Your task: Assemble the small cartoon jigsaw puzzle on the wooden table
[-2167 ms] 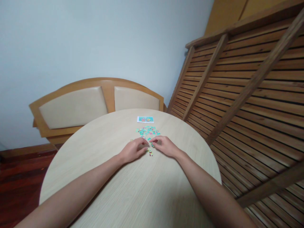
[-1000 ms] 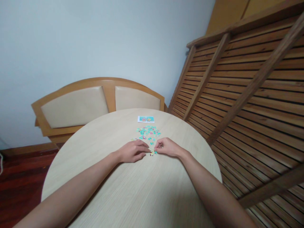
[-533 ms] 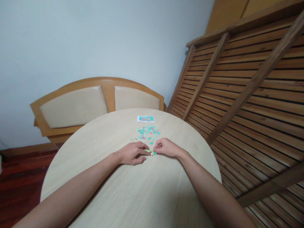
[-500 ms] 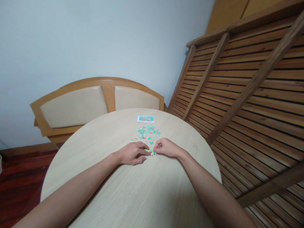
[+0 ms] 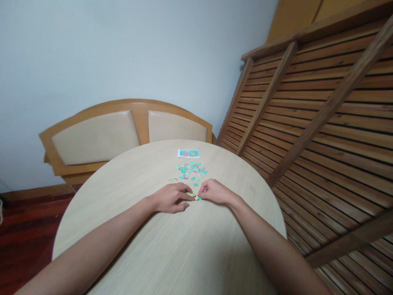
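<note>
On the round table a small cluster of yellow and teal jigsaw puzzle pieces lies between my two hands. My left hand rests flat on the left with its fingers apart, the fingertips touching the cluster's left edge. From the right, my right hand pinches with thumb and forefinger at the cluster's upper right; whatever sits in the pinch is too small to make out. Just beyond my hands is a loose pile of mostly teal puzzle pieces. A few yellowish pieces lie apart to its left.
A picture card with a teal scene lies behind the pile. The pale wooden table reaches a padded headboard at the back. A slatted wooden panel leans along the right side.
Almost nothing differs. My right fingertips have shifted very slightly at the small cluster, and the pieces there sit a little closer together. My left hand stays in place.
</note>
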### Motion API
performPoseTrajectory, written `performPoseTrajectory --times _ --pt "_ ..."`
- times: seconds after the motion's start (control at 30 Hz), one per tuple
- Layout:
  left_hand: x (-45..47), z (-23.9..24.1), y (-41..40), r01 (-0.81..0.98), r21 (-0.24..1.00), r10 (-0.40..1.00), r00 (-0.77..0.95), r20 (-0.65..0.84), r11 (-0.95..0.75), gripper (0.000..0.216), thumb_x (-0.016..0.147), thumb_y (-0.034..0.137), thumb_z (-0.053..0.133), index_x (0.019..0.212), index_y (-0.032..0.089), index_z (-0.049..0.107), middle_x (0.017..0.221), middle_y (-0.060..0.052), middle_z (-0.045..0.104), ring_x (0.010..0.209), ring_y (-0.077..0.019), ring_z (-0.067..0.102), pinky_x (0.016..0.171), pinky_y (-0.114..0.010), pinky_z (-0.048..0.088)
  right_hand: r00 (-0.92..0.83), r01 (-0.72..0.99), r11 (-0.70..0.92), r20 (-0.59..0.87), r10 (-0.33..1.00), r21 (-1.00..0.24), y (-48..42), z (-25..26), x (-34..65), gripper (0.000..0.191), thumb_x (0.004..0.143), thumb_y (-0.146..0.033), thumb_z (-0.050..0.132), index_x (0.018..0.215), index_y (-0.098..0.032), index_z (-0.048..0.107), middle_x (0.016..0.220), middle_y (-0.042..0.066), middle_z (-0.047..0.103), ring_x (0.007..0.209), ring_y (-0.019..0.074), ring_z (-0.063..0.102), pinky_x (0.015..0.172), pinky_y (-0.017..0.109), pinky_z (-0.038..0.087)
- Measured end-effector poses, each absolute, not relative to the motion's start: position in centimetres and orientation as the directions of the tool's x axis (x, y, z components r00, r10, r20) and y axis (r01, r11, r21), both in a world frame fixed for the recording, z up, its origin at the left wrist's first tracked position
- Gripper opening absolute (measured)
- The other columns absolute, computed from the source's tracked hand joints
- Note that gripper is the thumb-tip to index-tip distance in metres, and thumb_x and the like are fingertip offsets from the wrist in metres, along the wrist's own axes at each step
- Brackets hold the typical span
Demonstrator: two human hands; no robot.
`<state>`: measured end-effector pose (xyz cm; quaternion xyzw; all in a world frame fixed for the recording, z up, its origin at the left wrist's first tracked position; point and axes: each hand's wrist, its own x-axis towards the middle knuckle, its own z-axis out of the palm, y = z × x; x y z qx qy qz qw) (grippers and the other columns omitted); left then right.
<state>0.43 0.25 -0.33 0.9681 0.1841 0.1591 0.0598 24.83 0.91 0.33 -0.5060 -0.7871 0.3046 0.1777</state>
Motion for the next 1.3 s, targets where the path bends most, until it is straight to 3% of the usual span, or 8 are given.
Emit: performPoseTrajectory --times 0.33,0.53,0.73,0.9,1.0,1.17,1.3 --pt "0.5 -0.3 0.3 0.342 0.157 0.374 0.884 0.281 -0.926 0.037 0.091 0.031 0.055 0.126 0.026 0.067 0.124 -0.009 0.063 0.11 -0.0245 0.062 0.098 -0.036 0.049 -0.398 0.756 0.31 -0.029 0.917 -0.577 0.5 0.8 24.5 0.012 0.07 -0.021 0.067 0.076 -0.016 0.077 0.069 0.002 0.073 0.066 0.014 0.063 0.055 0.021 0.039" --pt "0.4 -0.5 0.3 0.336 0.16 0.369 0.886 0.28 -0.928 0.037 0.091 0.03 0.054 0.126 0.025 0.067 0.126 -0.009 0.063 0.113 -0.0242 0.061 0.1 -0.036 0.048 -0.298 0.709 0.332 0.162 0.941 -0.623 1.6 0.6 26.0 0.018 0.079 -0.029 0.062 0.08 -0.016 0.074 0.074 0.003 0.073 0.068 0.0146 0.063 0.059 0.022 0.041" --pt "0.4 -0.5 0.5 0.329 0.158 0.362 0.889 0.281 -0.931 0.038 0.092 0.031 0.054 0.129 0.027 0.065 0.128 -0.008 0.063 0.115 -0.024 0.06 0.102 -0.036 0.047 -0.215 0.764 0.318 0.242 0.946 -0.561 3.4 -1.2 28.1 0.017 0.084 -0.029 0.059 0.088 -0.019 0.073 0.081 0.004 0.073 0.071 0.016 0.064 0.064 0.025 0.044" --pt "0.4 -0.5 0.5 0.317 0.152 0.349 0.893 0.283 -0.936 0.04 0.092 0.03 0.054 0.131 0.028 0.063 0.13 -0.007 0.063 0.115 -0.024 0.061 0.103 -0.037 0.047 -0.22 0.8 0.345 0.296 0.93 -0.491 4.2 -2.4 28.3 0.023 0.085 -0.026 0.06 0.104 -0.018 0.07 0.1 0.006 0.073 0.09 0.0189 0.065 0.082 0.029 0.048" --pt "0.5 -0.4 0.4 0.313 0.153 0.345 0.894 0.285 -0.937 0.041 0.092 0.03 0.054 0.131 0.027 0.063 0.13 -0.007 0.064 0.116 -0.0241 0.06 0.104 -0.037 0.046 -0.229 0.838 0.354 0.321 0.919 -0.415 4.1 -2.6 27.9 0.032 0.088 -0.03 0.059 0.117 -0.018 0.067 0.117 0.009 0.07 0.108 0.0222 0.061 0.097 0.034 0.044" --pt "0.7 -0.1 0.2 0.311 0.153 0.343 0.897 0.278 -0.938 0.039 0.092 0.029 0.054 0.13 0.025 0.064 0.129 -0.007 0.065 0.117 -0.0241 0.06 0.105 -0.037 0.045 -0.279 0.871 0.366 0.282 0.918 -0.329 3.9 -2.5 26.6 0.05 0.097 -0.042 0.046 0.142 -0.022 0.051 0.148 0.009 0.051 0.133 0.0274 0.045 0.109 0.044 0.036" --pt "0.8 0.0 0.1 0.317 0.155 0.349 0.896 0.274 -0.936 0.039 0.091 0.029 0.054 0.129 0.026 0.064 0.129 -0.007 0.065 0.116 -0.0241 0.06 0.105 -0.037 0.045 -0.338 0.88 0.375 0.169 0.926 -0.291 4.3 -2.4 25.7 0.056 0.1 -0.049 0.037 0.15 -0.024 0.042 0.159 0.005 0.037 0.144 0.0319 0.031 0.116 0.051 0.025"
